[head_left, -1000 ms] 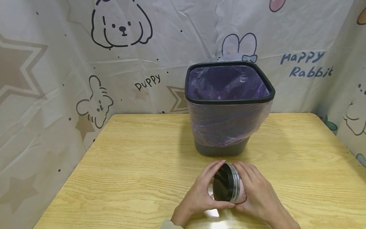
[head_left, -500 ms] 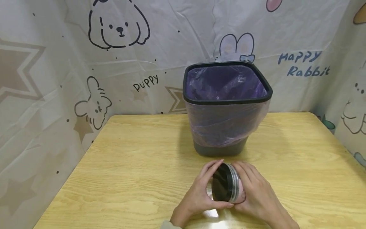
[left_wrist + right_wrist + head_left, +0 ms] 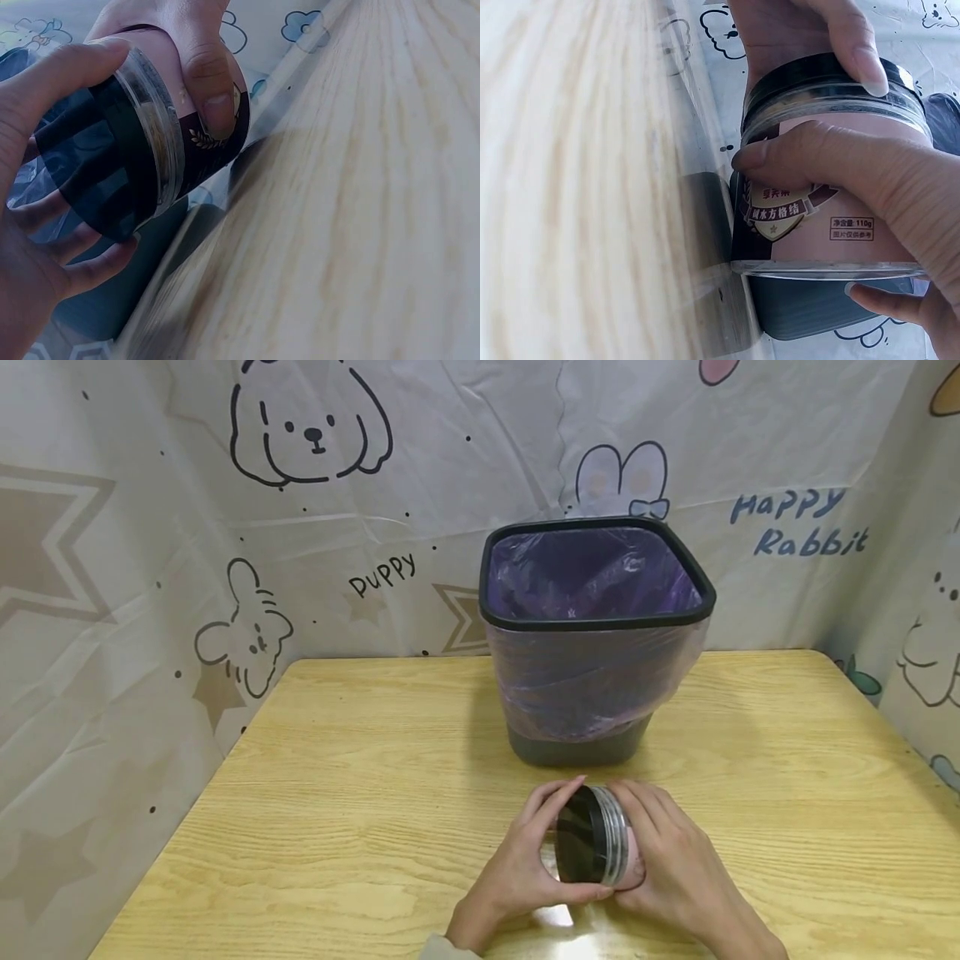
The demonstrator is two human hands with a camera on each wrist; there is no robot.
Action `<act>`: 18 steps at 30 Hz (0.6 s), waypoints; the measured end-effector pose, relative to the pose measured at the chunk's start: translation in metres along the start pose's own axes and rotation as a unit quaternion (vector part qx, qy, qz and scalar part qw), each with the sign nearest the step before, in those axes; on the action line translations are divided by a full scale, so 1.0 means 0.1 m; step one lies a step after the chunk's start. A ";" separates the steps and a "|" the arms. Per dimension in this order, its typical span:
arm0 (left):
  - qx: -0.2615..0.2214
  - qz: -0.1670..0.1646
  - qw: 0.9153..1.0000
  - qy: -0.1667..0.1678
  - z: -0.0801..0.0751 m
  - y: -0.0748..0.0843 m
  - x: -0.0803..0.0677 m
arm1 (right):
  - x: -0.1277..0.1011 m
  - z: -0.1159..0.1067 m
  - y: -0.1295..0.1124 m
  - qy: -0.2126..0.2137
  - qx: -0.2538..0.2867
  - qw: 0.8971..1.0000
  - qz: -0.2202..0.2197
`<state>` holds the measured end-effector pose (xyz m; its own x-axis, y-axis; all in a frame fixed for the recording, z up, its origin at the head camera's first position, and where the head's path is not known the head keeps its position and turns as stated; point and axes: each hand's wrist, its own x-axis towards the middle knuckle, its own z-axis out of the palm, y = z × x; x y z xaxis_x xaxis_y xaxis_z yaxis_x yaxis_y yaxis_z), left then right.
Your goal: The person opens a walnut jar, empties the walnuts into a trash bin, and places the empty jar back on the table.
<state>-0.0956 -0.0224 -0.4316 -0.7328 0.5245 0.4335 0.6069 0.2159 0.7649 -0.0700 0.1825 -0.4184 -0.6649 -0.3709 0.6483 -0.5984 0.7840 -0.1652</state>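
A clear plastic jar with a pink and dark printed label lies tilted on its side between both hands, low over the table. Its black lid faces left, and a clear ribbed neck shows between lid and label. The left hand grips the lid, thumb on the near side and fingers spread round the far side. Around the labelled body curls the right hand, its thumb across the label in the right wrist view. Whether the jar touches the table cannot be told.
Just beyond the hands, a dark grey bin with a purple liner bag stands on the wood-grain table. A pale cloth with cartoon animals hangs behind and at both sides.
The lid has shifted very slightly left, and a wider band of clear neck shows beside it. Both hands keep their grips almost in place; the view has shifted a little.
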 end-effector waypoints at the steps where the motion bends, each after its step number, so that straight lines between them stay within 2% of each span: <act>1: -0.001 0.002 1.000 0.001 0.00 0.00 0.00 | 0.00 0.00 0.00 0.000 0.000 1.000 0.000; 11: -0.003 0.013 1.000 0.006 -0.03 -0.01 0.02 | 0.00 0.00 0.01 0.006 0.005 1.000 0.008; 18: 0.005 -0.015 1.000 0.014 -0.07 -0.02 0.00 | -0.04 0.00 0.06 0.013 0.025 0.999 0.038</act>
<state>-0.0984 -0.0284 -0.4298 -0.7585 0.4942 0.4247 0.5884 0.2392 0.7724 -0.0710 0.1881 -0.4220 -0.6984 -0.2979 0.6507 -0.5686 0.7832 -0.2517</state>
